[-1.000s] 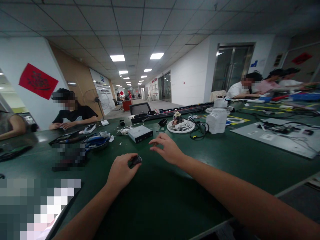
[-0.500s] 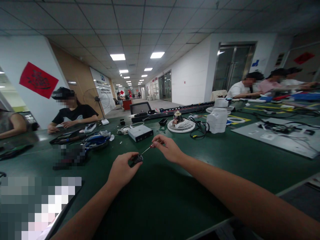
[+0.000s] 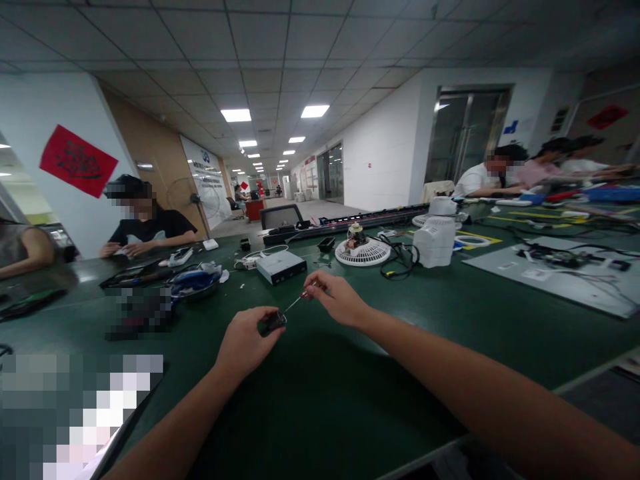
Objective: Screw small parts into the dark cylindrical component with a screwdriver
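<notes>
My left hand (image 3: 249, 339) is closed around a small dark cylindrical part (image 3: 274, 322), its open-looking end turned toward the right. In my right hand (image 3: 336, 298) a thin screwdriver (image 3: 294, 303) with a reddish handle is pinched between the fingertips. The screwdriver's shaft slants down to the left, and its tip is at the rim of the dark part; whether it goes inside cannot be made out. Both hands are above the green table (image 3: 320, 393). Just beyond them lies a silver box-shaped drive (image 3: 281, 267).
Beyond the hands are a small black tray (image 3: 327, 244), a white fan grille with a motor (image 3: 363, 251), a white housing (image 3: 434, 241) and black cables. A grey panel (image 3: 560, 273) lies right. Blue-and-black items (image 3: 196, 280) lie left. Several people sit around the table.
The right hand and screwdriver have shifted or turned very slightly, with the tip still at the dark part. The left hand keeps its hold almost unmoved.
</notes>
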Available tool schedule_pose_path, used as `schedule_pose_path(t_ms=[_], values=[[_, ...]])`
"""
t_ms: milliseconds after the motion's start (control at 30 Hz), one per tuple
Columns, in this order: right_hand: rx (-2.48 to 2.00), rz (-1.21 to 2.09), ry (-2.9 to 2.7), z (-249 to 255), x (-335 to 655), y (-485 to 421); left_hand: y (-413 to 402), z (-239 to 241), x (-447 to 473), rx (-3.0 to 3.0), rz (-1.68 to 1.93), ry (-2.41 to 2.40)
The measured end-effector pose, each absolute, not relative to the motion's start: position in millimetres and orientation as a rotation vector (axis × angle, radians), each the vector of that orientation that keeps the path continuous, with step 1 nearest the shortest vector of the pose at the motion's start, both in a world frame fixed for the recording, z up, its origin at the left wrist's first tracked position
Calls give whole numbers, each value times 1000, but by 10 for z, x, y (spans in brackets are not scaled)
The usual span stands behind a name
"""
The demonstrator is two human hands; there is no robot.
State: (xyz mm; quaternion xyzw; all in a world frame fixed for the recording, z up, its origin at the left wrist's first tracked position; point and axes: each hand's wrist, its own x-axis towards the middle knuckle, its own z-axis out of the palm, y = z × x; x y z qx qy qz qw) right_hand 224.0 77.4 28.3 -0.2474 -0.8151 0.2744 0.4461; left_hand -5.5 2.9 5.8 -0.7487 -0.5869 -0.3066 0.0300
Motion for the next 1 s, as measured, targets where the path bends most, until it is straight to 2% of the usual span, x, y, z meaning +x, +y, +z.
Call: schedule_pose_path(t_ms=[100, 233, 367, 733, 867, 1000], values=[[-550, 776, -2036, 274, 2243, 773, 39, 44, -67, -2323, -949, -1797], [-633, 701, -1983, 268, 2239, 771, 42, 50, -79, -2309, -960, -1795], [-609, 840, -1994, 285, 2230, 749, 29, 72, -74, -2341, -931, -1790], [-704, 737, -1957, 248, 2216, 814, 27, 96, -69, -2359, -877, -1817], [-659, 927, -1980, 220, 2202, 849, 34, 85, -81, -2357, -878, -1802], [-670, 856, -1918, 203, 2193, 867, 27, 81, -76, -2337, -902, -1812]])
